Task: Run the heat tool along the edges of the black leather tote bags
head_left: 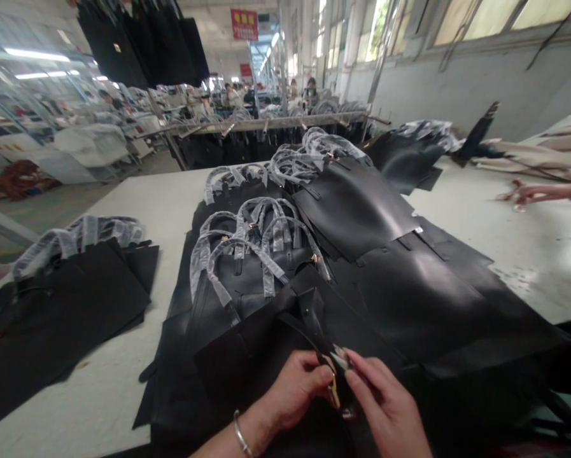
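My left hand [295,389] pinches a narrow black leather strap [300,329] near its end, where a gold metal clasp [334,394] hangs below the fingertips. Close beside it, my right hand [383,401] is closed around small silver-bladed snips [339,360], their tip pointing at the strap. Whether the blades touch the strap I cannot tell. Under both hands lies a black leather bag panel [247,343], on top of a pile. Behind it, several bag handles [247,254] wrapped in clear plastic stand up in arches.
More black panels [361,203] are heaped to the right on the white table [118,356]. Another stack [70,305] with wrapped handles sits at the left. A co-worker's hand [533,192] reaches in at the right. Black bags [142,44] hang overhead, and a metal rack [275,122] stands beyond the table.
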### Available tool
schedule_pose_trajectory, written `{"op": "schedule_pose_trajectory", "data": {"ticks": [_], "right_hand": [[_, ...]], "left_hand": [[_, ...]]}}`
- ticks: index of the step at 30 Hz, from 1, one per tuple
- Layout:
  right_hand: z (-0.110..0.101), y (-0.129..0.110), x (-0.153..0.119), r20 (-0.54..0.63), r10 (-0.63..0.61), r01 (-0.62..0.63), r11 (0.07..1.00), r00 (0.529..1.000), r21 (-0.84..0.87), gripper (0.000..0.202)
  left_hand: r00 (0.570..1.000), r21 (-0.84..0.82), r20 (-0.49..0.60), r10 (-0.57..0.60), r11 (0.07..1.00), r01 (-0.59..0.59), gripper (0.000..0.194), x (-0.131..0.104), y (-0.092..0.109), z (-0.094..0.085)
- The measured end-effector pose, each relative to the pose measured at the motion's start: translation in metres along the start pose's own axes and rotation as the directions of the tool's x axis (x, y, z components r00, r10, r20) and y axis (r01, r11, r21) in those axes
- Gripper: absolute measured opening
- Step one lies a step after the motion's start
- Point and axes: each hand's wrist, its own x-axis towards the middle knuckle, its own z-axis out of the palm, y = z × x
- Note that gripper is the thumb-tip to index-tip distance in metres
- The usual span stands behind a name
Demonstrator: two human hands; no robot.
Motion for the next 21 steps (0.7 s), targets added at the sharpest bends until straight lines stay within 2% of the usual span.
{"op": "schedule_pose_trajectory", "data": {"ticks": [3,7,13,17,19,21], "right_hand": [[-0.005,-0.002,-0.001,0.073,-0.081,0.09,0.987,0.994,-0.132,0.029],[-0.007,-0.001,-0.002,0.064,-0.137,0.147,0.968,0.989,-0.205,0.03],[-0.004,0.0,-0.002,0.085,-0.072,0.086,0.98,0.994,-0.18,0.032],[0.004,-0.007,0.001,0.086,0.03,-0.026,0.999,0.996,-0.044,0.031],[0.009,-0.011,0.003,0.069,0.124,-0.132,0.984,0.99,0.123,0.033],[0.013,-0.015,0.006,0.056,0.248,-0.253,0.915,0.967,0.315,0.04]], "left_hand": [[1.0,-0.017,0.0,-0.005,1.0,0.005,0.034,-0.001,0.0,0.001],[1.0,-0.029,0.007,0.005,1.0,-0.005,0.031,-0.002,0.0,0.001],[0.999,-0.034,0.04,0.012,0.999,-0.011,0.031,-0.001,0.0,-0.002],[0.999,-0.024,0.043,0.009,1.0,-0.008,0.032,-0.001,0.0,-0.001],[0.999,-0.021,0.033,0.007,1.0,-0.006,0.032,-0.002,-0.001,0.0],[1.0,-0.022,0.025,0.013,1.0,-0.012,0.032,-0.001,-0.001,-0.001]]}}
